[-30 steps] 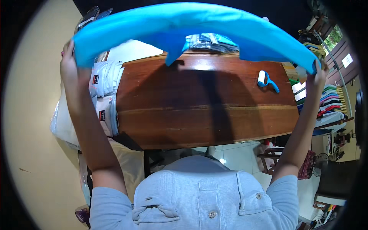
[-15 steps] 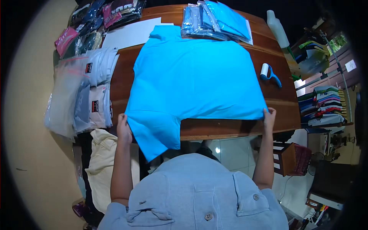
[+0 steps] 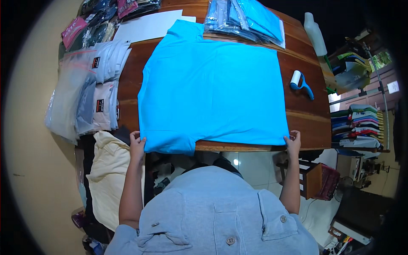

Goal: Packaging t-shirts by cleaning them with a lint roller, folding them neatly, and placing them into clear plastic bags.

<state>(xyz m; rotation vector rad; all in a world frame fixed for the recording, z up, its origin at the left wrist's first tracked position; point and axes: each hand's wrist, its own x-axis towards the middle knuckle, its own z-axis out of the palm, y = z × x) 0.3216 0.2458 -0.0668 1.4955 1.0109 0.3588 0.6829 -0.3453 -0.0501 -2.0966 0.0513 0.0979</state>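
A bright blue T-shirt (image 3: 212, 93) lies spread sideways on the wooden table (image 3: 308, 123). One sleeve points to the far side; the other droops slightly over the near edge. My left hand (image 3: 137, 144) is closed on the shirt's near left part, beside that sleeve. At the near right corner, my right hand (image 3: 293, 142) pinches the shirt's hem between thumb and fingers. Creases run through the near sleeve, while the body of the shirt is mostly flat.
A lint roller (image 3: 301, 85) lies right of the shirt. Bagged blue garments (image 3: 246, 21) and white sheets (image 3: 146, 27) are at the back. Clear-bagged garments (image 3: 91, 89) stack along the left. Cream cloth (image 3: 108, 178) hangs below them. A clothes rack (image 3: 361, 123) stands at right.
The shirt's near side has been drawn straighter and lies flatter. Its near sleeve, which hung well below the table edge, now droops only a little. Both hands are slightly lower in view.
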